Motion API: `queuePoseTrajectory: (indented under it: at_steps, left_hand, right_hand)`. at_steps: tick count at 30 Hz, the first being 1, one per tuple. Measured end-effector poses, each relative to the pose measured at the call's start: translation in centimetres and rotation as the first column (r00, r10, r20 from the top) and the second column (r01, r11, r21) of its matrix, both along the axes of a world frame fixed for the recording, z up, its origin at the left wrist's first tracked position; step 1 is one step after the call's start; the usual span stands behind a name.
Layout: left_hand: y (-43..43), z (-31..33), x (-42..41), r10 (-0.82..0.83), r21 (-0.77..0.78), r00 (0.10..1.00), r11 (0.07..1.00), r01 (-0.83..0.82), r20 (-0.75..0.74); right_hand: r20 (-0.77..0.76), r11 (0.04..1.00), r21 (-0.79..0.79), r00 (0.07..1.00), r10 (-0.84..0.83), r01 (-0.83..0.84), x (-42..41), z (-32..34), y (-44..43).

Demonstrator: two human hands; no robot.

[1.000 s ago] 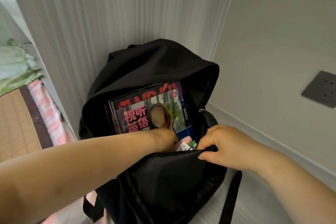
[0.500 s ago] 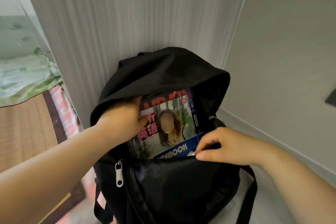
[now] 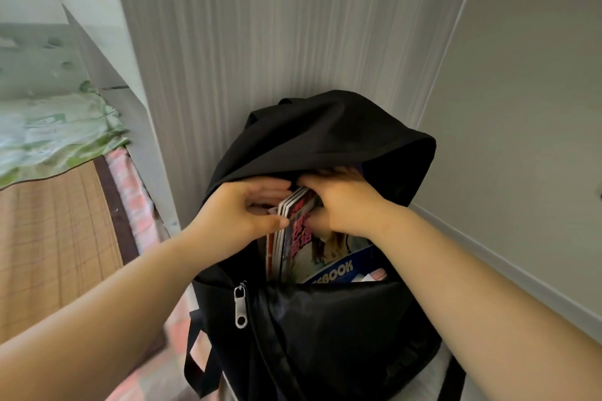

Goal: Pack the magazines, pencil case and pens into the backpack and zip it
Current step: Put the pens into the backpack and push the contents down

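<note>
Both hands work at the top edge of a stack of glossy colour-printed magazines point(image 3: 294, 238) standing upright in the mouth of a black fabric backpack point(image 3: 329, 137). The left hand point(image 3: 241, 208) has its grip closed on the stack's spines, thumb in front and fingers behind; the right hand point(image 3: 345, 205) is curled over the top of the front cover, fingers closed on it under the backpack's floppy upper flap. The step in hand appears to be seating the magazines fully inside. Next, they likely need pushing down clear of the zip line, before the silver metal zip pull point(image 3: 240, 306) on the left side of the opening can be drawn. The front cover carries red Chinese characters, too skewed to read; a blue notebook point(image 3: 338, 270) in front of it shows white letters "BOOK". Something pink and white point(image 3: 374, 275) peeps out beside it, unidentifiable. The backpack leans against a pale striped wall point(image 3: 260, 42).
</note>
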State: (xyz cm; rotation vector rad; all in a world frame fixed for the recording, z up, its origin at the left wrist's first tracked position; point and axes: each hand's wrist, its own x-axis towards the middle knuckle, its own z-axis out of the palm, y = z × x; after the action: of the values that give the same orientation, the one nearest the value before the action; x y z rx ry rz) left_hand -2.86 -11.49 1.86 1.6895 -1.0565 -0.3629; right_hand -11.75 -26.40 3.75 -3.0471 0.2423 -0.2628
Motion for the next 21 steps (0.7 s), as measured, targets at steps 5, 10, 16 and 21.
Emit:
queuePoseTrajectory:
  at_steps: [5,10,16,21]
  left_hand:
    - [0.7,-2.1,-0.6,0.134,0.11,0.987,0.986,-0.123,-0.091]
    - [1.1,-3.1,-0.9,0.196,0.354,0.971,0.906,-0.232,0.134]
    - [0.6,-3.1,-2.1,0.101,0.377,0.977,0.911,-0.166,0.187]
    - [-1.5,-4.0,-2.9,0.174,0.42,0.981,0.887,-0.193,0.084]
  right_hand:
    - [-0.001,0.999,0.031,1.0,0.028,-0.028,-0.5,0.3,-0.1]
    - [-0.1,0.999,0.035,0.995,0.014,-0.01,-1.0,1.1,-0.1]
    - [-0.14,0.982,0.189,0.99,0.024,0.003,-0.6,1.5,0.2]
    - [-0.144,0.942,0.333,0.99,0.012,0.037,-0.9,1.5,-0.1]
